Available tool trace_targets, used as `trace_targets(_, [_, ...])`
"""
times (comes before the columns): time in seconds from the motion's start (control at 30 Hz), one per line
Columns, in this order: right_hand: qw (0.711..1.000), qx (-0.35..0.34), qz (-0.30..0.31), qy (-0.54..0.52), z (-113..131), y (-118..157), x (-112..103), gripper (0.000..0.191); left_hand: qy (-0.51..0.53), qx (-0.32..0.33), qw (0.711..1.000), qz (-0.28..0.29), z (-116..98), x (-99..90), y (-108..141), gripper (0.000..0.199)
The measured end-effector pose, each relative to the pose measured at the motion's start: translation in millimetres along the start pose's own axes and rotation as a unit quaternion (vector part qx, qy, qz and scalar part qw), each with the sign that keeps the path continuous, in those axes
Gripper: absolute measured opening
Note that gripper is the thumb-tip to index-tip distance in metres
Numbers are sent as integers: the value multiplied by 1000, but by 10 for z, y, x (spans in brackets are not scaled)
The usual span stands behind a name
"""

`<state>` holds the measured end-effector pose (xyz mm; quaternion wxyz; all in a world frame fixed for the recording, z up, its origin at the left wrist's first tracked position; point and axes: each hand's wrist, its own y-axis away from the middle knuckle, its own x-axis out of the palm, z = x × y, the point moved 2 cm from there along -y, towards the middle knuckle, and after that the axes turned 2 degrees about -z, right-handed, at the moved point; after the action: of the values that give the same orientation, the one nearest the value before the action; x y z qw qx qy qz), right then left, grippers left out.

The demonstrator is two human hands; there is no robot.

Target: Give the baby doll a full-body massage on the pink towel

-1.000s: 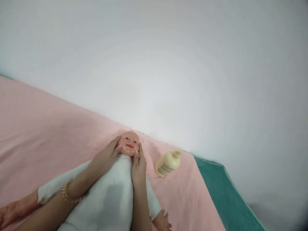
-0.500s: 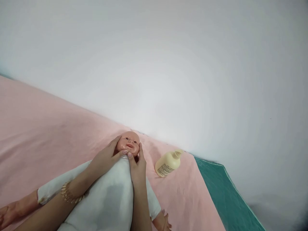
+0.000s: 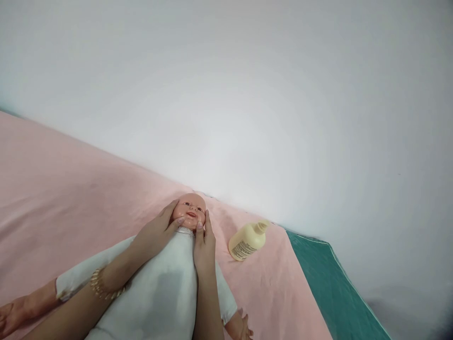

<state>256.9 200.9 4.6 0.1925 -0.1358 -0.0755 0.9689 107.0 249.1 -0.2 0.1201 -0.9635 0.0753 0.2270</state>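
A baby doll (image 3: 190, 204) with a bald head and a white cloth body lies face up on a pink sheet. My left hand (image 3: 157, 233), below a beaded bracelet on the wrist, cups one side of the doll's head, its thumb on the cheek. On the other side my right hand (image 3: 205, 243) holds the head, thumb near the jaw. The fingertips behind the head are partly hidden. A pale yellow pump bottle (image 3: 246, 242) stands to the right of my right hand, untouched.
The pink sheet (image 3: 71, 189) runs along a white wall (image 3: 247, 94). At the right, a green surface (image 3: 325, 278) shows beyond the sheet's edge. One doll arm stretches out at the lower left, the other at the lower right.
Both thumbs have moved apart, from below the doll's chin outward to the sides of its lower face. The doll and bottle stay in place.
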Motion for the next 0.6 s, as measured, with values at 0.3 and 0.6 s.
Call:
trace_targets(0.3, [1000, 6, -15, 2, -37, -11, 11, 70, 20, -21, 999, -12, 42, 31, -30, 66])
trace_targets(0.6, [999, 20, 3, -45, 65, 28, 14, 76, 31, 1, 1000, -6, 103, 40, -42, 77])
